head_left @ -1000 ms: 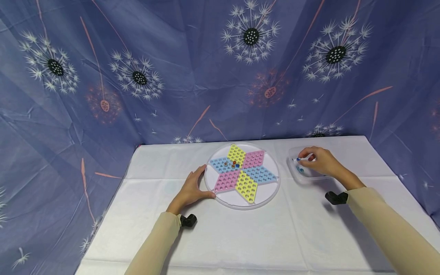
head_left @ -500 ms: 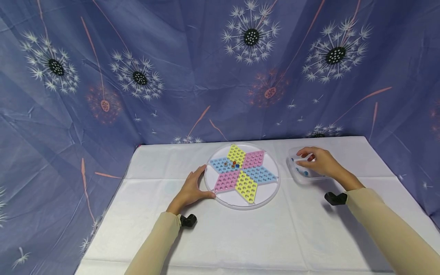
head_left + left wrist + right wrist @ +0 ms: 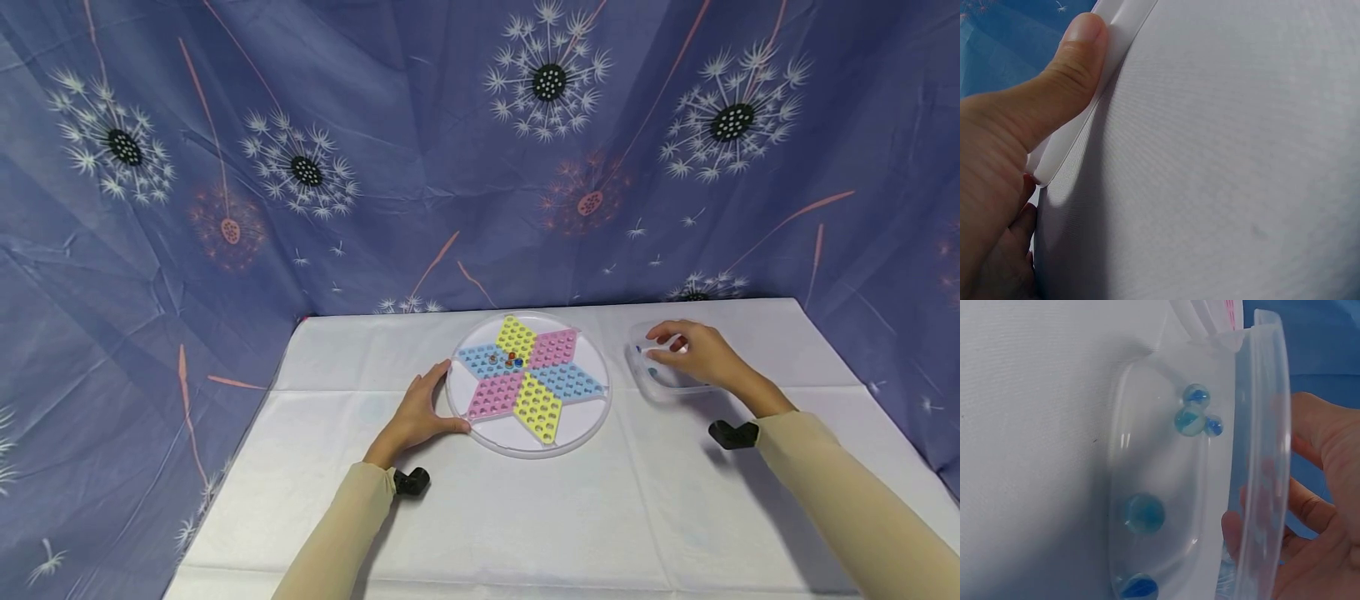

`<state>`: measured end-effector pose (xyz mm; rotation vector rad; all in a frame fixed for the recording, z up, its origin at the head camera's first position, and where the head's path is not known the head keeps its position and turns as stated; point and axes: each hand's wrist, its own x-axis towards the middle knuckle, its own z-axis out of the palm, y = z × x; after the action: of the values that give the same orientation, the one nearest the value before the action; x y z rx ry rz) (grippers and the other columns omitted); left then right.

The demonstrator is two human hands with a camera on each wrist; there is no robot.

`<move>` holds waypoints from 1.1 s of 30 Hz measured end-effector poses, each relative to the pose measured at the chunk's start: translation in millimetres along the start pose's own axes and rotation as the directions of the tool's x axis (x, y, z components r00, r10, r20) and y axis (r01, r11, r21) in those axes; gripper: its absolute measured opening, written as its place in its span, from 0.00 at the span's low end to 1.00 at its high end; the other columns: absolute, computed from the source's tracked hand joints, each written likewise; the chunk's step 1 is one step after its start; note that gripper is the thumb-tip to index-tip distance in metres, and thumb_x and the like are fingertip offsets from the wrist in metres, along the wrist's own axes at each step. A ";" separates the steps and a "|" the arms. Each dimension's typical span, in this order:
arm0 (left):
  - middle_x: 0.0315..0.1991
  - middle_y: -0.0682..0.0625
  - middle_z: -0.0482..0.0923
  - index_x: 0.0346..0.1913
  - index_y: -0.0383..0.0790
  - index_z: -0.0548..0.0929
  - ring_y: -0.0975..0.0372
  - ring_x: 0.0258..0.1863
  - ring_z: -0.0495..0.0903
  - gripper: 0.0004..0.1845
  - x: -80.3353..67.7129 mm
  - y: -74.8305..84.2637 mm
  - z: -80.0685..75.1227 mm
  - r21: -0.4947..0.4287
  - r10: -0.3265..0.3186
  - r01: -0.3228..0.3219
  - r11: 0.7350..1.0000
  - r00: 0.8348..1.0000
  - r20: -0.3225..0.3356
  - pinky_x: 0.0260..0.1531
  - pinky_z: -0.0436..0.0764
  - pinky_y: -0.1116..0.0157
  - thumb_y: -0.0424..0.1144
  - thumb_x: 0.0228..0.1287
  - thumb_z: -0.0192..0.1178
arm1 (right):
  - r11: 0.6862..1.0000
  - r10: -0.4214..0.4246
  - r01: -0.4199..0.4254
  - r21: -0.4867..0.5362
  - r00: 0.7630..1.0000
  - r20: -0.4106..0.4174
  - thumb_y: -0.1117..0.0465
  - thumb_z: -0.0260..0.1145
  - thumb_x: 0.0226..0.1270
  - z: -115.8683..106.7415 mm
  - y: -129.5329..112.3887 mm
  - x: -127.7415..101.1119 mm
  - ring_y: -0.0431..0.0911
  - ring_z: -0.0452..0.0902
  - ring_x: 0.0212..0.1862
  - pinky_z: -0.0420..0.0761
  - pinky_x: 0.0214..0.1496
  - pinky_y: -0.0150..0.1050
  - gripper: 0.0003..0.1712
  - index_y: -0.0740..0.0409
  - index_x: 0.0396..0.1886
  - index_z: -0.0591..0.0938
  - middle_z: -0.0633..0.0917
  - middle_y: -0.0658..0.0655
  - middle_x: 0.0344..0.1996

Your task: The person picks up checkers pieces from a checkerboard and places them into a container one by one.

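A round clear board point(image 3: 592, 417) holds a star of yellow, pink and blue pegged diamonds, with a few marbles point(image 3: 512, 360) near its centre. My left hand point(image 3: 438, 400) lies flat on the cloth against the board's left rim. In the left wrist view the thumb point(image 3: 1075, 59) presses on that rim point(image 3: 1069, 147). My right hand point(image 3: 675, 346) curls into a clear plastic tray point(image 3: 648, 390) to the board's right. Blue marbles point(image 3: 1189, 420) lie loose in the tray point(image 3: 1147, 375). Its fingers point(image 3: 1254, 531) show through the tray's wall. A marble between them would be hidden.
A white cloth point(image 3: 540, 517) covers the table, with bare room toward me. A blue dandelion-print drape point(image 3: 375, 167) closes off the back and both sides. A black wrist mount point(image 3: 411, 481) sits by the left sleeve and another point(image 3: 733, 433) by the right.
The right hand's fingers have shifted slightly inside the tray and the loose blue marbles have moved. The left hand and the board have stayed put.
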<state>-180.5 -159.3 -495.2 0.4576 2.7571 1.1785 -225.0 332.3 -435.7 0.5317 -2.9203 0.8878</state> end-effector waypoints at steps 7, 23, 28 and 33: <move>0.81 0.44 0.56 0.82 0.41 0.54 0.50 0.81 0.51 0.67 0.7 -1.5 1.1 0.003 -0.009 0.009 1.000 1.000 0.005 0.82 0.41 0.52 0.53 0.42 0.85 | 1.000 -0.015 0.015 0.010 1.000 -0.012 0.54 0.73 0.69 -4.7 -10.2 0.4 0.54 0.81 0.45 0.82 0.43 0.47 0.18 0.57 0.55 0.86 0.86 0.62 0.49; 0.81 0.46 0.55 0.83 0.44 0.53 0.49 0.81 0.48 0.68 0.4 -1.2 0.0 0.000 -0.027 0.027 1.000 1.000 0.011 0.82 0.42 0.51 0.55 0.42 0.84 | 0.984 -0.172 0.175 0.018 0.980 -0.097 0.58 0.73 0.69 -13.6 -47.4 29.5 0.51 0.82 0.42 0.85 0.36 0.36 0.14 0.55 0.52 0.87 0.85 0.58 0.48; 0.81 0.46 0.55 0.83 0.44 0.53 0.50 0.81 0.49 0.68 0.9 -2.3 -0.1 0.003 -0.025 0.025 1.000 1.000 0.011 0.82 0.42 0.51 0.55 0.42 0.84 | 0.977 -0.202 0.206 0.050 0.976 -0.082 0.58 0.73 0.69 -9.0 -66.2 43.7 0.52 0.82 0.44 0.86 0.38 0.38 0.14 0.55 0.53 0.86 0.84 0.58 0.49; 0.81 0.44 0.55 0.83 0.41 0.54 0.51 0.81 0.51 0.68 2.8 -3.9 0.0 0.018 -0.010 0.010 1.000 1.000 0.010 0.82 0.41 0.52 0.54 0.42 0.85 | 0.969 -0.228 0.232 0.083 0.972 -0.057 0.58 0.73 0.69 -1.2 -85.0 55.7 0.54 0.82 0.45 0.87 0.40 0.45 0.16 0.57 0.55 0.86 0.84 0.58 0.50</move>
<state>-184.0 -160.9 -498.0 0.4501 2.7597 1.1473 -248.9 249.5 -381.7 0.8241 -2.7141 0.9858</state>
